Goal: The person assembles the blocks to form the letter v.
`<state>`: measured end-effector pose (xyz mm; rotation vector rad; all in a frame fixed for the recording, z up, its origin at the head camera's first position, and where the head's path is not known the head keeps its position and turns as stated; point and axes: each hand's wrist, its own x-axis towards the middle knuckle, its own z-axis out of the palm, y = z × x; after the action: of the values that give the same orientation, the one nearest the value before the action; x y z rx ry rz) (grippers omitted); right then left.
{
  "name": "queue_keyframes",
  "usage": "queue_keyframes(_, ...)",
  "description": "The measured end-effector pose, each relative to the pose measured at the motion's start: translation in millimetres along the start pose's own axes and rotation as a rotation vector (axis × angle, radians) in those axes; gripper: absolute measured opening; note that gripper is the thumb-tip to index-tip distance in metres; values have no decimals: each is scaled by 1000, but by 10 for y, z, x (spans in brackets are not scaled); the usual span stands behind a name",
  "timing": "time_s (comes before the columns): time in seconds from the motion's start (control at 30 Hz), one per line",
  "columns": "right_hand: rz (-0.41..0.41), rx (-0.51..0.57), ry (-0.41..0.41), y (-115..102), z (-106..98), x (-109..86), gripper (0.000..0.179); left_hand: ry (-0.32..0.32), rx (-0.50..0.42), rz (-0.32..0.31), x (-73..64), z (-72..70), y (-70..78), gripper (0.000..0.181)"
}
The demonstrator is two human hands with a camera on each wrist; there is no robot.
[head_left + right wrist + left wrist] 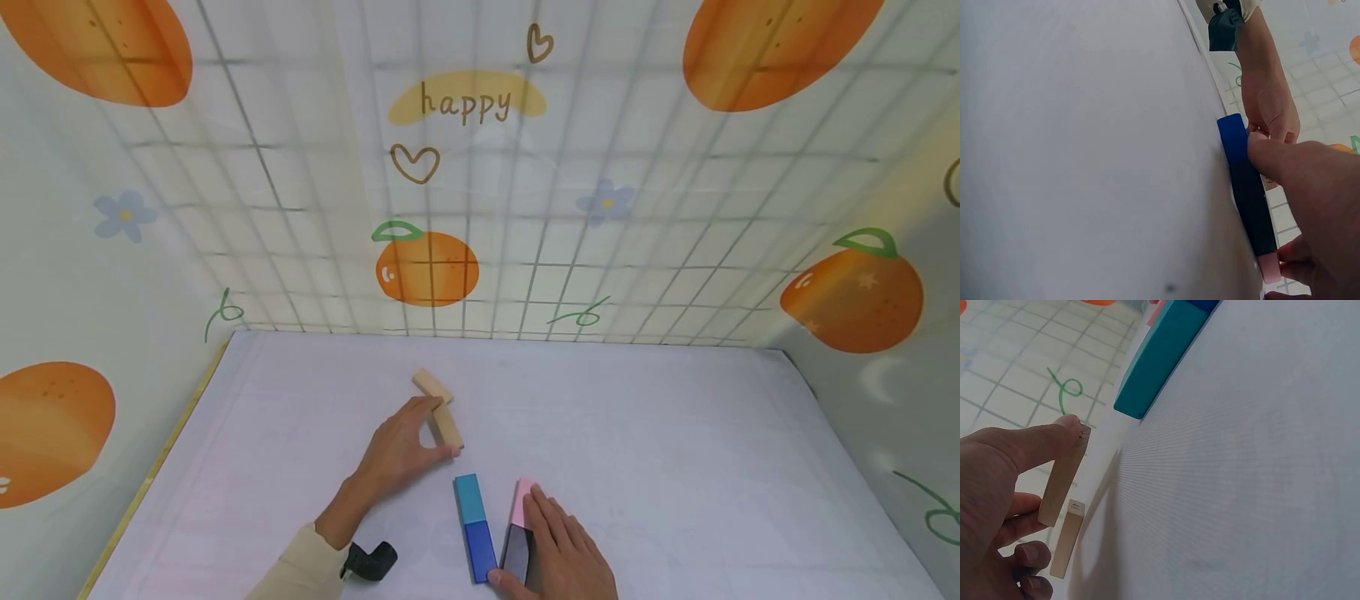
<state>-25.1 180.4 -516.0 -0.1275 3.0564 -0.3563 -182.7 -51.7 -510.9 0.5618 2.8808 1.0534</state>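
One wooden block sat pinched by the left hand, with the thumb at its near end and a finger at its far end. The block lay just to the right of that hand's palm. Its long side ran slantwise, from far left to near right. The near end pointed toward the teal block, close by, but a gap showed between them. The right hand was farther from it.

The teal block and the blue block made a line, end to end, on the desk. Next to them, the pink block and the dark block made another line. The two lines leaned closer together at the near end. The right hand lay on the right side of the second line, thumb and fingers spread apart. Its thumb reached to the blue block. I could not tell if it squeezed the blocks or just rested there.

A fingertip hid the spot where the held block came near the other wooden block, so I could not see if they touched. It was also hard to tell if the held block was off the desk. The right hand covered part of the pink and dark blocks, and the picture's bottom edge cut that hand off.
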Motion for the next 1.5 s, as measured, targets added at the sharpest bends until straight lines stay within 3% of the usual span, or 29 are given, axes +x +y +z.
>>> queue_keyframes(1.13, -2, 1, 18, 7, 20, -4, 112, -14, 10, 70, -25, 37, 14, 80)
queue_keyframes(1.5, 1, 12, 18, -1, 8, -6, 112, -59, 3, 66, -41, 47, 45, 81)
